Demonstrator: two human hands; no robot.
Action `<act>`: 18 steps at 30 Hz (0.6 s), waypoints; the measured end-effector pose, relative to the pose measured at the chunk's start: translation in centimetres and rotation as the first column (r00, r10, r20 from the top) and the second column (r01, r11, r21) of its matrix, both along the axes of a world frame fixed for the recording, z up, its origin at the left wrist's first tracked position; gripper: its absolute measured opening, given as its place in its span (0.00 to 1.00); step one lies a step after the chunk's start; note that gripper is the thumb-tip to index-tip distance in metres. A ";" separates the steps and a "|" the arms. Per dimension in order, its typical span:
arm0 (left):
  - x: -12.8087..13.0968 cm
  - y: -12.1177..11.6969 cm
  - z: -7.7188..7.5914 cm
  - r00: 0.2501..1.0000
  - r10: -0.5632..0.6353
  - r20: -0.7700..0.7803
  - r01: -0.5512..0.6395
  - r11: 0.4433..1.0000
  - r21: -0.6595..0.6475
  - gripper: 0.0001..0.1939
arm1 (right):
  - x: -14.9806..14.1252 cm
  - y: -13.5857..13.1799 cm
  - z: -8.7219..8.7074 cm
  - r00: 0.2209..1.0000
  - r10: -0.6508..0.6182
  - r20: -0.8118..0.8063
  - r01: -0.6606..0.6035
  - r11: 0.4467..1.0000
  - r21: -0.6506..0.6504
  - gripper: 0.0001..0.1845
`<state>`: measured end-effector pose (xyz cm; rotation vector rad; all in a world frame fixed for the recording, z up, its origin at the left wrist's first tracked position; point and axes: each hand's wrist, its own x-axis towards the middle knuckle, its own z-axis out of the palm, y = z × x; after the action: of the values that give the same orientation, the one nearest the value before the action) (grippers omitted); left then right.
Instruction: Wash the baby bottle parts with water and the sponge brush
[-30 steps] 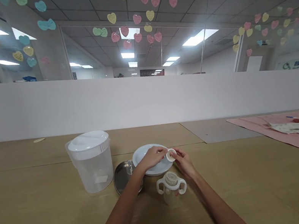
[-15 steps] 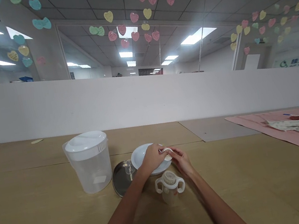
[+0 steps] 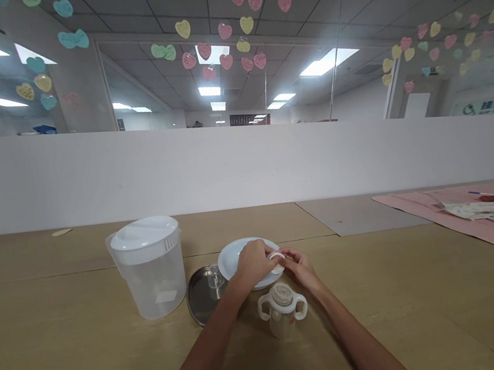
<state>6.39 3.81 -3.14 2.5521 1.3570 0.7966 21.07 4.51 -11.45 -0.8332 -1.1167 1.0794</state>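
Both my hands meet over the near edge of a white plate [image 3: 234, 259]. My left hand [image 3: 252, 264] and my right hand [image 3: 298, 268] pinch a small white ring-shaped cap [image 3: 277, 259] between their fingertips. Just in front of them stands a clear baby bottle [image 3: 282, 310] with two white side handles, its top open. A round metal lid [image 3: 204, 289] lies flat to the left of the plate.
A clear plastic pitcher [image 3: 151, 267] with a white lid stands at the left on the wooden table [image 3: 65, 344]. A pink cloth [image 3: 481, 214] with packets on it lies at the far right. A low white partition wall runs behind the table.
The hands have closed in on the white ring, and the left fingers now cover more of it. It sits slightly lower over the plate's edge. The bottle has not moved.
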 end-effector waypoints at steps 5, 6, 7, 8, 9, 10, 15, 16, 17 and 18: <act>0.2 0.0 -0.2 0.999 0.034 -0.042 -0.035 0.999 -0.005 0.14 | -0.3 0.0 0.0 0.999 -0.040 0.011 0.040 0.999 0.005 0.19; 0.2 0.0 -0.3 0.998 0.042 -0.051 -0.042 0.999 0.002 0.13 | -0.4 0.0 0.1 0.999 -0.051 0.014 0.051 0.999 0.009 0.19; 0.3 0.0 -0.4 0.997 0.048 -0.055 -0.048 0.999 0.012 0.13 | -0.4 0.0 0.1 0.998 -0.058 0.014 0.058 0.998 0.011 0.19; 0.3 0.0 -0.5 0.997 0.056 -0.052 -0.055 0.998 0.023 0.13 | -0.5 0.0 0.1 0.998 -0.061 0.011 0.061 0.998 0.013 0.18; 0.3 0.0 -0.6 0.997 0.061 -0.039 -0.060 0.998 0.034 0.12 | -0.6 0.0 0.2 0.998 -0.064 0.004 0.064 0.998 0.014 0.18; 0.4 0.0 -0.7 0.998 0.058 -0.018 -0.057 0.997 0.045 0.12 | -0.6 -0.1 0.2 0.997 -0.070 -0.009 0.070 0.997 0.014 0.18; 0.3 0.2 -1.2 0.987 -0.114 0.117 0.107 0.992 0.070 0.14 | -0.8 -0.4 0.8 0.978 -0.137 -0.160 0.136 0.991 -0.013 0.18; 0.3 0.2 -1.3 0.980 -0.141 0.143 0.133 0.989 0.066 0.15 | -0.8 -0.5 0.9 0.972 -0.136 -0.192 0.134 0.991 -0.022 0.18; 0.4 0.3 -1.3 0.974 -0.152 0.170 0.142 0.988 0.066 0.15 | -0.8 -0.5 1.0 0.969 -0.127 -0.210 0.124 0.992 -0.029 0.18; 0.4 0.4 -1.3 0.969 -0.148 0.198 0.137 0.988 0.068 0.15 | -0.7 -0.5 1.1 0.971 -0.111 -0.213 0.107 0.994 -0.028 0.18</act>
<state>6.79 4.17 -4.46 2.4921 1.0928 1.0449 20.32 3.99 -10.34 -0.7624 -0.8722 1.0606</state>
